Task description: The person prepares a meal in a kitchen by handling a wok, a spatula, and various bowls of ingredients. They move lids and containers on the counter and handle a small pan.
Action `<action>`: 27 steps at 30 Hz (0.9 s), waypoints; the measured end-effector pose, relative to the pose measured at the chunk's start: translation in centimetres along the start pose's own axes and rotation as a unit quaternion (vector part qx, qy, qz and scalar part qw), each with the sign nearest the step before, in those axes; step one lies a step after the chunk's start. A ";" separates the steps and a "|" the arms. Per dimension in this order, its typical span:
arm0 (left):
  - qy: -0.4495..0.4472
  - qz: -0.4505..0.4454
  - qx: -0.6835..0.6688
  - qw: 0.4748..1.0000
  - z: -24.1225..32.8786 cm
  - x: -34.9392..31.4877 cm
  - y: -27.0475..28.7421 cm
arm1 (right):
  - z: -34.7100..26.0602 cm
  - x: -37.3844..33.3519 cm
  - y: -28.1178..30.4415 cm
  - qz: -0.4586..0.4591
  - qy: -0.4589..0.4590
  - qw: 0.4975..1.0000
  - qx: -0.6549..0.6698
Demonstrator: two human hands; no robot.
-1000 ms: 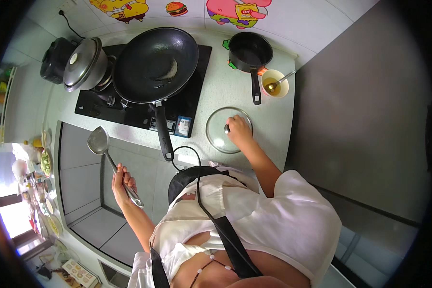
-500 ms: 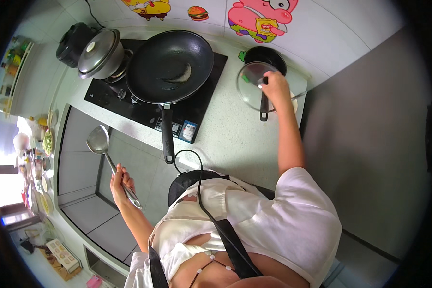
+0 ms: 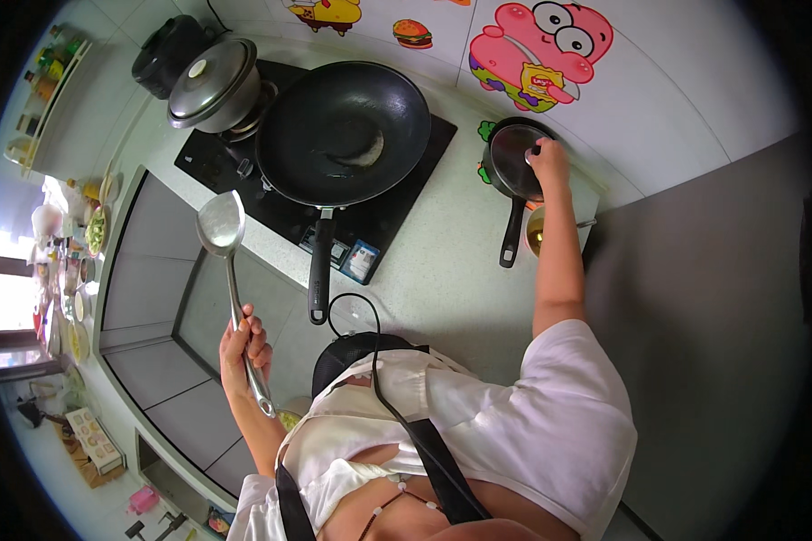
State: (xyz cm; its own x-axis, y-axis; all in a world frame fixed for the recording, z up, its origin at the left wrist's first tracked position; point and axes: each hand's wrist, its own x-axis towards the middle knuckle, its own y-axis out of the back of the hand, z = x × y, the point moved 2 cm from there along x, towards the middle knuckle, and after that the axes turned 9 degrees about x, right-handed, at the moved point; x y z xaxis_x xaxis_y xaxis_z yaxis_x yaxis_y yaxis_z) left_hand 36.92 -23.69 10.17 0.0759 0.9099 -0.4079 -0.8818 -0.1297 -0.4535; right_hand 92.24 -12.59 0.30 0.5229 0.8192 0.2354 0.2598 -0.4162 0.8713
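Note:
My left hand (image 3: 246, 350) is wrapped round the handle of a metal wok spatula (image 3: 221, 224), its blade up in front of the stove's near edge. My right hand (image 3: 550, 166) pinches the knob of a glass lid (image 3: 511, 155), which lies over a small black frying pan (image 3: 513, 239) at the right of the counter. Whether the lid sits fully on the rim I cannot tell. A large black wok (image 3: 334, 117) with a little oily liquid in it stands on the stove between my hands.
Left of the wok a lidded metal pot (image 3: 215, 90) sits on the other burner of the black stove (image 3: 406, 194). A bowl of yellow liquid (image 3: 536, 233) stands beside the small pan, partly behind my right forearm. A grey panel (image 3: 695, 298) rises at the right.
My right hand has brought the glass lid from in front of the small pan to over it. The wok spatula has risen and turned its blade upward in my left hand. The view has shifted.

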 end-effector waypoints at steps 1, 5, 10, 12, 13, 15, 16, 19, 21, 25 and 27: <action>0.003 -0.009 0.003 1.000 0.0 0.0 -0.3 | 0.2 0.4 -0.3 0.003 -0.003 1.000 -0.002; 0.008 -0.032 0.035 0.999 -0.1 -0.3 -1.3 | 0.0 1.2 -0.9 0.030 0.005 0.999 -0.010; 0.023 -0.035 0.062 0.997 -0.3 -0.6 -1.9 | 0.2 1.3 -1.7 0.046 -0.006 0.999 -0.023; 0.033 -0.049 0.064 0.996 -0.3 -0.3 -1.9 | 0.6 1.2 -1.4 0.046 -0.011 0.999 -0.024; 0.030 -0.050 0.062 0.996 -0.3 -0.7 -1.6 | 0.4 1.2 -1.4 0.044 -0.002 0.999 -0.018; 0.037 -0.054 0.069 0.995 -0.5 -0.7 -1.3 | 0.5 0.9 -0.9 0.035 0.000 0.999 -0.032; 0.040 -0.052 0.073 0.995 -0.5 -0.6 -1.0 | -0.1 0.3 -0.6 0.072 0.031 0.996 -0.034; 0.043 -0.055 0.077 0.995 -0.5 -0.4 -0.6 | -3.4 -3.6 2.3 0.134 0.080 0.988 0.012; 0.058 -0.078 0.068 0.993 -0.4 -0.3 0.1 | -6.0 -7.2 4.2 0.036 0.019 0.994 0.101; 0.062 -0.110 0.070 0.990 0.1 -0.5 2.6 | -12.5 -15.6 4.1 -0.033 0.001 0.948 0.317; 0.056 -0.117 0.056 0.990 0.5 -0.7 3.7 | -14.8 -18.5 2.7 -0.119 -0.009 0.889 0.441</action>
State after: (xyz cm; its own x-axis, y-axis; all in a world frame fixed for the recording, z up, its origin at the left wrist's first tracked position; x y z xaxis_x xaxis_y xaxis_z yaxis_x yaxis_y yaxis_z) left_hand 33.41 -24.64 9.18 0.3296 0.8596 -0.3904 -0.8794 0.1290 -0.4583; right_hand 71.24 -22.97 4.66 0.3777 0.9228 0.0759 0.8972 -0.3850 0.2162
